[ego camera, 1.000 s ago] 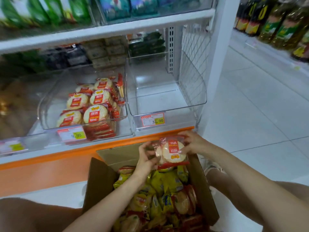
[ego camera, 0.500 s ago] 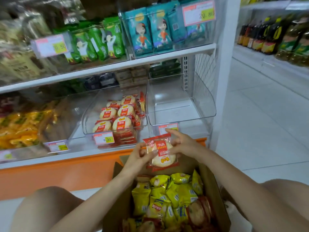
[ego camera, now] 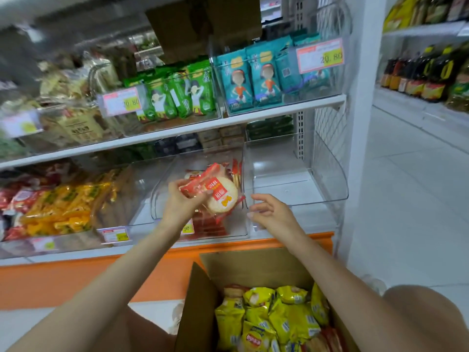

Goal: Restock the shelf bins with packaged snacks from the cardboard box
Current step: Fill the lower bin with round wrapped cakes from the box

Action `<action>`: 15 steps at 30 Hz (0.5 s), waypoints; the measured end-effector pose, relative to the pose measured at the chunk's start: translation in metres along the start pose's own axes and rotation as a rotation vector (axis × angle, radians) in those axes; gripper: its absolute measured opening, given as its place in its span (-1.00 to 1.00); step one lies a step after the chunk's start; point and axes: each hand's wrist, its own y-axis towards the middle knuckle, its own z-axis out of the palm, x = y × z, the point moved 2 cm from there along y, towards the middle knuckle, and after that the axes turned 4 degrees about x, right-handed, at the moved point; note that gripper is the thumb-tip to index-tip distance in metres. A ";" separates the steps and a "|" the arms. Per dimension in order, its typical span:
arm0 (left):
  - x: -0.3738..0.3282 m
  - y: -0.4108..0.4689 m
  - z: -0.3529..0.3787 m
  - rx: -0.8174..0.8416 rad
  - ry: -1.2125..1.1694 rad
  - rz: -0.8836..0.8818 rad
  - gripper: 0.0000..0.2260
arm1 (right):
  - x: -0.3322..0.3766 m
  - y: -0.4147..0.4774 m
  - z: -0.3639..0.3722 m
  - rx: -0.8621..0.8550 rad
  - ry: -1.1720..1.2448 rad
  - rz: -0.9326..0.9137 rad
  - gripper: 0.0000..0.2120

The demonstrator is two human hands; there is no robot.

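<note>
The rice cracker packet (ego camera: pixel 221 199) is in my left hand (ego camera: pixel 181 203), in the air over the middle clear bin (ego camera: pixel 157 199) on the lower shelf. It is above the other packets of the same kind (ego camera: pixel 210 224) that already lie there, and I cannot tell if it touches them. My left fingers and thumb are curled around the left edge of the packet and pinch it. There may be a second packet behind the first one, but this is not clear to me.

The printed face with the round cracker looks up towards me. One red sealed end points up and a little left, into the bin; the other end points down and right, to the front wall. So the long axis is slanted, not square to the bin.

My right hand (ego camera: pixel 270 212) is just beside the packet but apart from it. Its fingers are loose and spread, and it holds nothing. It hangs before the front wall of the empty bin (ego camera: pixel 330 184) at the right.

I judge that I am in the placing step. The next move calls for lowering the packet onto the stack, turning it to lie straight like its neighbours, and then letting go. After that a hand should go down to the cardboard box (ego camera: pixel 253 265), where yellow chip bags (ego camera: pixel 281 316) and more round crackers wait.
</note>
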 end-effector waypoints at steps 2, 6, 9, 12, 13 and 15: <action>-0.004 0.024 -0.006 -0.068 0.038 0.009 -0.40 | -0.005 0.004 0.000 -0.004 -0.005 0.029 -0.64; 0.004 0.069 0.005 -0.125 0.230 -0.004 -0.46 | -0.012 0.011 0.008 0.017 -0.023 0.048 -0.77; 0.010 0.094 0.031 -0.106 0.371 -0.023 -0.45 | -0.014 0.015 0.015 0.029 -0.066 0.011 -0.77; 0.017 0.110 0.057 -0.068 0.439 -0.046 -0.44 | -0.010 0.022 0.020 0.037 -0.067 -0.029 -0.77; 0.021 0.114 0.065 -0.056 0.439 -0.057 -0.43 | -0.009 0.026 0.020 0.029 -0.055 -0.041 -0.77; 0.031 0.119 0.076 -0.018 0.419 -0.072 -0.44 | -0.007 0.033 0.021 0.001 -0.024 -0.060 -0.78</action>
